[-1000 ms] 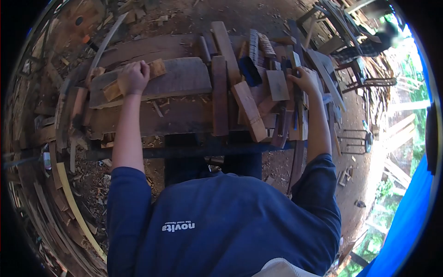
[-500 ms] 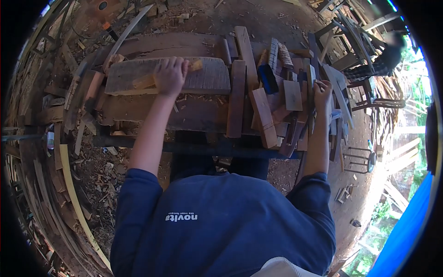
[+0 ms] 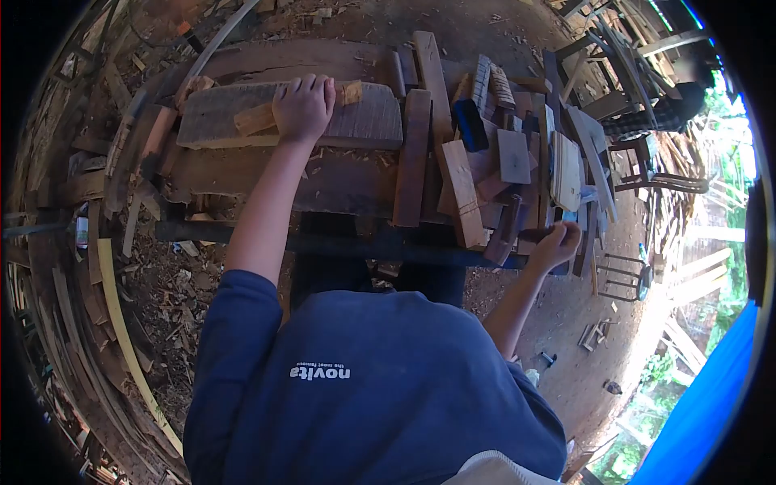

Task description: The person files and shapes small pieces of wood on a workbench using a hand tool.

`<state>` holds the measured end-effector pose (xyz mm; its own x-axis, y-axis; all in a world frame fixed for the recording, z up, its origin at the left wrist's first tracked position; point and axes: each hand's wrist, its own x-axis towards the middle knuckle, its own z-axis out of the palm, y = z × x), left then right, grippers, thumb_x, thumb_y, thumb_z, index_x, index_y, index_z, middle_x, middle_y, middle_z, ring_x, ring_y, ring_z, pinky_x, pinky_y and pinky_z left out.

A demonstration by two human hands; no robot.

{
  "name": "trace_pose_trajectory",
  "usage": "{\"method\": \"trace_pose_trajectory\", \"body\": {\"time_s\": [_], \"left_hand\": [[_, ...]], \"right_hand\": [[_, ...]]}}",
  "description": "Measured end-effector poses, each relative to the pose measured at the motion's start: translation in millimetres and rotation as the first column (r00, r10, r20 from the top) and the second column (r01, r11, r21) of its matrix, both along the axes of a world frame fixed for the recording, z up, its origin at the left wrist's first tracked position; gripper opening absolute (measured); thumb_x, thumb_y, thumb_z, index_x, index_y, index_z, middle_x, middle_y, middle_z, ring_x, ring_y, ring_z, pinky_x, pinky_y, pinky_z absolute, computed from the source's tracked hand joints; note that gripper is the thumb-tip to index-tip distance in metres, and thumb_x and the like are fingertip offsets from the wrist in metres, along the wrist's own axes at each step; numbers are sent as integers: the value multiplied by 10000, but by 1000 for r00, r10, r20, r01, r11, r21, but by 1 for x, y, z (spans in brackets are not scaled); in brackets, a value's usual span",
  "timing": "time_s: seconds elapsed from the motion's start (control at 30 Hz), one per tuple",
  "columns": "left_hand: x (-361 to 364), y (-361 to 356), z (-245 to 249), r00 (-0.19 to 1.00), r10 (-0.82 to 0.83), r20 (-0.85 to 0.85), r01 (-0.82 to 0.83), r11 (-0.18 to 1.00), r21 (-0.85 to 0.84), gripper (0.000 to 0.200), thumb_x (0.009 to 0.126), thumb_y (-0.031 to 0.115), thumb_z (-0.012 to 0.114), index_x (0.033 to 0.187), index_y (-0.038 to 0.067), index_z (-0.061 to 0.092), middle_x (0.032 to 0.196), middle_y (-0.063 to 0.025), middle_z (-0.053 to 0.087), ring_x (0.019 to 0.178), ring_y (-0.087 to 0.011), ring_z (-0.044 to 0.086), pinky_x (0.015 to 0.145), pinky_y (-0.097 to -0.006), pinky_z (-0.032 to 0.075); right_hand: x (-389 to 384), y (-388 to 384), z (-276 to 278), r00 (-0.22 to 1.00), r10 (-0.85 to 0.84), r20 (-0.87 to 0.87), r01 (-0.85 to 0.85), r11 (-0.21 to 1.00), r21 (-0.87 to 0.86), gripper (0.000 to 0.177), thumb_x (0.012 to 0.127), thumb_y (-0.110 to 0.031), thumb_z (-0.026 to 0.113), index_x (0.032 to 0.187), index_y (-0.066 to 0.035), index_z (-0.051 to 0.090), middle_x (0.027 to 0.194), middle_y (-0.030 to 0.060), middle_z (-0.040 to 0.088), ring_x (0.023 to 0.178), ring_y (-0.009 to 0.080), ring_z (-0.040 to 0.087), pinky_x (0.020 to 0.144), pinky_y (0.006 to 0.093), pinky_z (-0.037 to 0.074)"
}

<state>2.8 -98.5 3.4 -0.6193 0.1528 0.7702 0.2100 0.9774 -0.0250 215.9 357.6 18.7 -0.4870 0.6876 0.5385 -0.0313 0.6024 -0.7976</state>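
My left hand [image 3: 302,109] is wrapped over a short, light wooden block [image 3: 257,120], whose two ends stick out on either side of the fist. The block rests on top of a wide grey board [image 3: 372,121] lying on the workbench. At the front right of the bench is my right hand [image 3: 556,245], its fingers curled together beside the near end of the wood pile. What those fingers hold, if anything, I cannot make out. Just beyond that hand lies a pale flat board [image 3: 564,171]. A black and blue object [image 3: 470,125] sits among the wood pieces.
A long reddish-brown plank [image 3: 414,158] lies across the bench between the grey board and the piled offcuts [image 3: 514,158]. Wooden chair frames [image 3: 647,166] and another person [image 3: 683,105] are at the right. Long timber strips [image 3: 113,323] lie at the left.
My right hand has come down from the middle of the wood pile to its near edge, uncovering the pale board. My left hand stays on the block; the whole view has shifted slightly.
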Motion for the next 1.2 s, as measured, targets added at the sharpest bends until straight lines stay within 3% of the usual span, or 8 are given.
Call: {"method": "trace_pose_trajectory", "body": {"time_s": [0.27, 0.47, 0.6, 0.77, 0.83, 0.9, 0.97, 1.2], "left_hand": [[-11, 1, 7, 993, 55, 103, -51, 998, -37, 342, 968, 281, 475, 748, 112, 676, 736, -35, 674, 708, -229, 653, 654, -398, 489], [-14, -1, 4, 999, 41, 25, -39, 997, -65, 320, 947, 288, 482, 747, 140, 683, 715, -20, 673, 682, -215, 653, 637, -392, 490], [-12, 1, 3, 995, 63, 82, -59, 997, -46, 331, 959, 294, 470, 784, 135, 701, 766, -19, 696, 729, -216, 666, 671, -395, 497], [-13, -3, 0, 997, 68, 45, -66, 997, -45, 348, 970, 312, 457, 819, 135, 716, 811, -19, 713, 774, -215, 678, 693, -396, 503], [-12, -3, 0, 998, 55, 26, -54, 998, -46, 343, 966, 313, 462, 825, 134, 718, 820, -19, 716, 780, -211, 679, 692, -393, 502], [-12, -3, -1, 999, 52, 16, -51, 998, -41, 340, 965, 311, 464, 825, 133, 717, 813, -19, 714, 774, -211, 676, 693, -390, 501], [-11, -4, -1, 999, 51, 7, -51, 998, -38, 337, 964, 309, 466, 824, 131, 716, 806, -19, 711, 767, -212, 673, 693, -388, 500], [-12, -5, -1, 1000, -3, -20, 4, 1000, 20, 310, 947, 287, 497, 739, 136, 672, 713, -3, 655, 705, -199, 634, 641, -371, 475]], "right_hand": [[14, -7, 25, 951, -121, -284, 50, 968, -245, 123, 777, 25, 500, 869, -56, 500, 694, 70, 513, 584, 152, 517, 549, 275, 468], [34, -55, 170, 918, -179, -354, 134, 980, -148, 102, 803, -10, 543, 880, -61, 500, 611, 96, 504, 514, 187, 503, 483, 290, 448], [47, -78, 199, 844, 90, -529, -166, 981, -99, 72, 839, -46, 505, 905, -74, 498, 602, 90, 477, 501, 206, 482, 469, 333, 437], [16, -147, 190, 639, 498, -586, -623, 782, -14, 146, 929, -84, 395, 1055, -46, 458, 582, 94, 489, 462, 184, 482, 449, 306, 434], [-5, -184, 173, 657, 532, -534, -656, 752, -59, 209, 870, 47, 482, 1070, -12, 501, 628, 64, 488, 552, 158, 527, 495, 293, 456], [-25, -201, 151, 746, 635, -202, -619, 772, 143, 219, 884, 73, 487, 1091, 7, 467, 660, 58, 525, 573, 143, 557, 523, 269, 472], [-48, -232, 135, 506, 768, -393, -857, 499, -129, 174, 909, 64, 480, 1067, -6, 457, 684, 59, 551, 575, 124, 559, 533, 261, 473], [-72, -271, 82, 553, 787, -273, -833, 510, -217, 196, 865, 43, 583, 1013, -18, 469, 754, 31, 557, 639, 73, 574, 568, 198, 422]]}}
